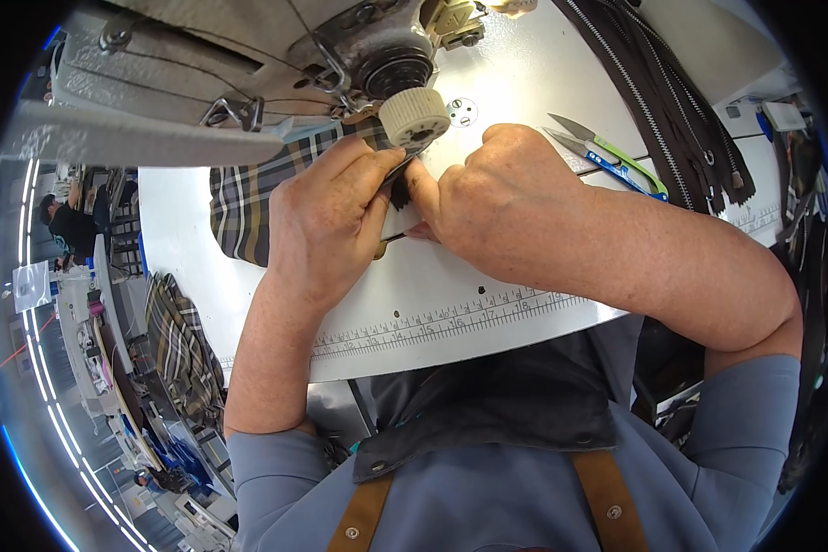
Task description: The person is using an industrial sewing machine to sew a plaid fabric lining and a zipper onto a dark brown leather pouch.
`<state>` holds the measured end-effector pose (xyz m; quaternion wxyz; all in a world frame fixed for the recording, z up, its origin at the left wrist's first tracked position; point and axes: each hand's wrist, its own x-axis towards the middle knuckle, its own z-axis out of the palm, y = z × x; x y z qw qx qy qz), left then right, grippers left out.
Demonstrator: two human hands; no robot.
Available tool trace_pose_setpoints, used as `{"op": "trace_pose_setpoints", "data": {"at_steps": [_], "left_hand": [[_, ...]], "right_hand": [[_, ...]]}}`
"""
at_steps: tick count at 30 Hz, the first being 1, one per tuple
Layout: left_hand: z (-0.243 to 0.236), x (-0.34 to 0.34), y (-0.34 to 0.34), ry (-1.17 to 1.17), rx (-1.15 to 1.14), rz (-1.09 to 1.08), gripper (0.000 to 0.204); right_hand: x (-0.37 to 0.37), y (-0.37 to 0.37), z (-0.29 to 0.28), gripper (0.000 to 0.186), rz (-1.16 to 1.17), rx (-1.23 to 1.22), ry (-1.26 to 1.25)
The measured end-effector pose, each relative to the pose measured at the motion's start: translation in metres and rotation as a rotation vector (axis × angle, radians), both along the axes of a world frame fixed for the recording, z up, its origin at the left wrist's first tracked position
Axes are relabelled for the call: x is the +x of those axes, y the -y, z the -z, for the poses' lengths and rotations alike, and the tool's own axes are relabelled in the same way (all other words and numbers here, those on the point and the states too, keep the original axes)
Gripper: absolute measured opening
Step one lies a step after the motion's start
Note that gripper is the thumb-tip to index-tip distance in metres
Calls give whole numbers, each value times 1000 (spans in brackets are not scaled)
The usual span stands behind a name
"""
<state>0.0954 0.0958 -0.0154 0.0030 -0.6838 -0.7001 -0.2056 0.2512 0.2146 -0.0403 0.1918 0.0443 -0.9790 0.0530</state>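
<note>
Just below the sewing machine head, my left hand (327, 207) is closed on a piece of plaid fabric (248, 198) in grey, white and tan, which spreads out to its left. My right hand (501, 198) is closed opposite it, thumb and fingertips meeting the left fingers at a dark strip (399, 193). This strip looks like zipper tape, but most of it lies hidden between the fingers. A cream knob (415, 115) of the machine hangs right above the fingertips and partly covers the fabric's far edge.
Thread snips (607, 164) with green and blue handles lie right of my right hand. Beyond them are several dark metal zippers (658, 101). A printed ruler (432, 328) runs along the white table's (515, 336) near edge. More plaid fabric (186, 345) hangs at left; a person (72, 221) stands farther off.
</note>
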Motion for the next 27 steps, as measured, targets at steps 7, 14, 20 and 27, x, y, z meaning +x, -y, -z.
{"op": "trace_pose_setpoints", "data": {"at_steps": [7,14,20,27], "left_hand": [[5,-19,-3,650,-69,-224,17],[2,-27,-6,753,-155,-195,23],[2,-29,-8,815,-148,-177,24],[0,-29,-9,782,-180,-185,25]], "right_hand": [[0,0,-2,22,19,81,-4],[0,1,-2,21,26,60,-32],[0,1,0,20,21,58,-26],[1,1,0,24,28,77,-32]]}}
